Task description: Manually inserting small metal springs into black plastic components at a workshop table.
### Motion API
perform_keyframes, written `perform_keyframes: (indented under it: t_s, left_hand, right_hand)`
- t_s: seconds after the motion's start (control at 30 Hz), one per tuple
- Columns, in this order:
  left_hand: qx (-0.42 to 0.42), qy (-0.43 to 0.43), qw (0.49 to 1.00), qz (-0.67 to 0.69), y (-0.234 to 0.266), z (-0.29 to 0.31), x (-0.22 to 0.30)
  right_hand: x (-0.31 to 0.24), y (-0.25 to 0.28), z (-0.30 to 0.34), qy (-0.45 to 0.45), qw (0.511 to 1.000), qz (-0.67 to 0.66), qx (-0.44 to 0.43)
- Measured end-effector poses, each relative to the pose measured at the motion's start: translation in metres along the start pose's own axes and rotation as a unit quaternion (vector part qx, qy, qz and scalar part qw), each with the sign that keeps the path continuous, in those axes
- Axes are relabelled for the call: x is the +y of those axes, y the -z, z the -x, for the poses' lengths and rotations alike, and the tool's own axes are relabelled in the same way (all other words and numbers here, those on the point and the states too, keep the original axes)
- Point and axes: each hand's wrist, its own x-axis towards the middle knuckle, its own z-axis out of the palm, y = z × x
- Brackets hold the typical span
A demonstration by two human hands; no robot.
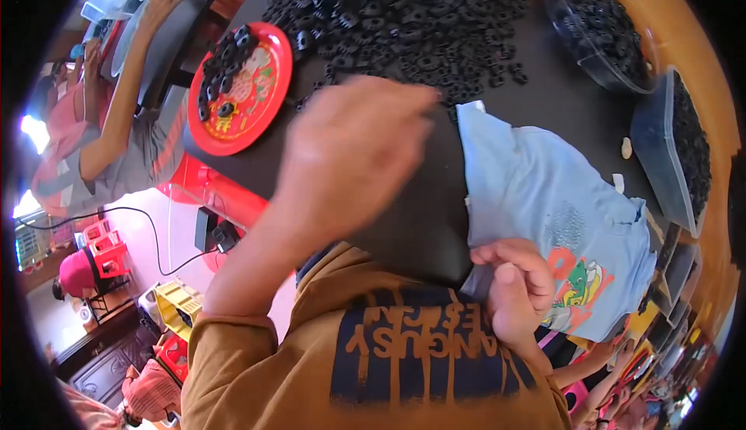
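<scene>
My left hand (350, 150) hovers, blurred, over the black table (404, 212), its fingers pointing toward a big pile of small black gear-like rings (412, 18). Its back faces the camera, so I cannot see whether it holds anything. My right hand (517, 290) is at the table's near edge, fingers closed on the lower corner of a light blue cloth with a colourful print (544, 197). The cloth lies spread over the table's right part.
A red round plate (260, 111) with several black rings sits at the table's left. Two clear bins of black parts (598, 26) (676, 150) stand at the right. Another person's arm (128, 80) reaches over a neighbouring table on the left. Red stools stand below.
</scene>
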Motion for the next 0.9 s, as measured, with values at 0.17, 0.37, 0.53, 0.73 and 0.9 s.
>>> perform_keyframes:
  t_s: [0.17, 0.37, 0.53, 0.73, 0.9]
  left_hand:
    - [0.088, 0.149, 0.969, -0.178, 0.075, 0.033, -0.07]
    - [0.038, 0.266, 0.943, -0.196, 0.104, 0.054, -0.103]
    - [0.002, 0.233, 0.939, -0.252, 0.104, 0.056, -0.12]
    - [-0.051, 0.262, 0.952, -0.152, 0.1, 0.055, -0.11]
    - [0.015, 0.313, 0.947, -0.074, 0.092, 0.051, -0.096]
  right_hand:
    - [0.0, -0.008, -0.002, 0.021, 0.994, 0.109, -0.009]
    - [0.001, -0.019, -0.004, 0.037, 0.985, 0.17, 0.007]
    - [0.001, -0.024, -0.005, 0.04, 0.98, 0.193, 0.011]
    - [0.001, -0.026, -0.004, 0.031, 0.979, 0.2, 0.03]
    - [-0.004, -0.025, -0.002, 0.029, 0.976, 0.215, 0.022]
